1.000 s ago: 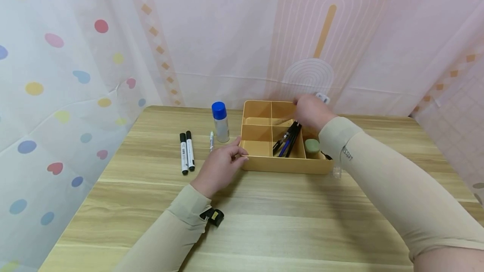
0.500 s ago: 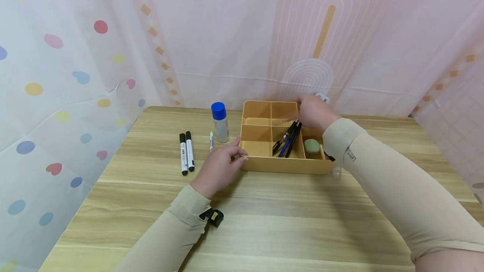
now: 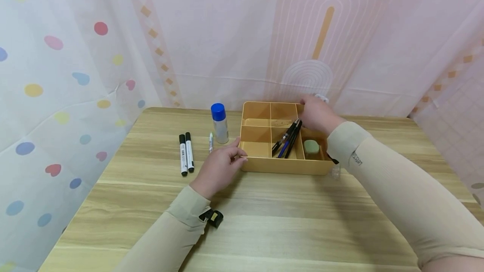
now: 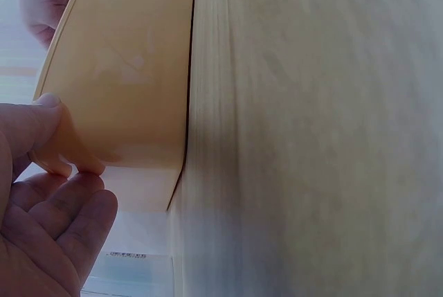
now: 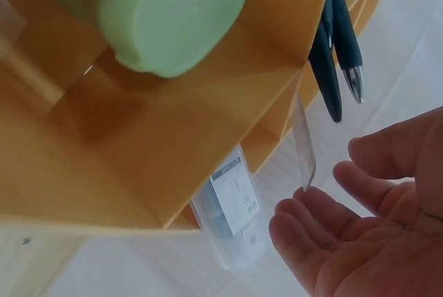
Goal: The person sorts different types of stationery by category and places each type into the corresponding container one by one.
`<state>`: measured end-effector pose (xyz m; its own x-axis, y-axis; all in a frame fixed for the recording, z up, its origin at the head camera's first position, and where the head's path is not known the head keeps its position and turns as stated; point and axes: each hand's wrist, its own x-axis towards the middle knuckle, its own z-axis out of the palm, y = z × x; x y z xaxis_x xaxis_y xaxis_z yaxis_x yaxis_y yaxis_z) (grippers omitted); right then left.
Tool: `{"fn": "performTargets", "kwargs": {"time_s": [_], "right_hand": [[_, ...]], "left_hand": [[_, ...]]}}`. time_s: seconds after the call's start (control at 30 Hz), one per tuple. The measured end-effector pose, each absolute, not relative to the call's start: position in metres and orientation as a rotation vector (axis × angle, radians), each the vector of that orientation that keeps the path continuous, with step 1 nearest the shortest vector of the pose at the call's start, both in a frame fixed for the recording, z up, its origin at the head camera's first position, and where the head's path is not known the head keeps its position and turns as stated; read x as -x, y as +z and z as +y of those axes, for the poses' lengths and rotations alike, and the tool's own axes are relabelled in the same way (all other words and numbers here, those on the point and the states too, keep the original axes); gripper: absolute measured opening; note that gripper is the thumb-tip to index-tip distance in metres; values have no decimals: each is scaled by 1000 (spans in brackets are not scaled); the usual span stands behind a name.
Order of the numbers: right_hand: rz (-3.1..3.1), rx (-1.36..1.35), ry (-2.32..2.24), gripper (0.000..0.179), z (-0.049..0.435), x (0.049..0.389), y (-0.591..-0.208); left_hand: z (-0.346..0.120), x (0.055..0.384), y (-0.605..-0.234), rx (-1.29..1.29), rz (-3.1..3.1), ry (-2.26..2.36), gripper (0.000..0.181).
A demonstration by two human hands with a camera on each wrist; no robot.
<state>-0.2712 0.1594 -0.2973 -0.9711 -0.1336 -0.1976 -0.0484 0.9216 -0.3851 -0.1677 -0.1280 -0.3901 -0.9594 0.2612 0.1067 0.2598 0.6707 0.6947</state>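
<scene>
A yellow organizer box [image 3: 283, 166] with several compartments stands on the table. My left hand [image 3: 221, 167] grips its front left corner, thumb on the front wall and fingers round the side. My right hand [image 3: 319, 114] is over the back right part of the box, fingers loosely bent. In the right wrist view, the end of a clear ruler [image 5: 304, 148] is at its fingertips; whether they touch cannot be told. The ruler lies in the back middle compartment. Several pens [image 3: 289, 139] lean in the front middle compartment, and a green rounded object [image 3: 311, 146] sits to their right.
Left of the box stand a blue-capped bottle [image 3: 220, 124] and, lying flat, a slim white pen [image 3: 211, 142] and two black-capped markers [image 3: 186, 154]. A clear labelled case [image 5: 235, 203] is behind the box. A small clear object [image 3: 335, 173] lies by its front right corner.
My right hand has drawn a little to the right, off the ruler, which now lies lower in the back compartment. My left hand stays on the box corner.
</scene>
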Motion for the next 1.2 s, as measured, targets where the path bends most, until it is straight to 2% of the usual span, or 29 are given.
{"fn": "performTargets", "kwargs": {"time_s": [0.4, 0.83, 1.2], "right_hand": [[2973, 134, -697, 46, 184, 255, -284], [3002, 14, -763, 52, 221, 239, -279], [3003, 38, -630, 56, 260, 233, -288]], "left_hand": [[-128, 171, -394, -447, 2881, 1192, 6], [-129, 169, -391, -441, 2882, 1172, 8], [-132, 170, -390, -446, 2884, 1174, 8]]}}
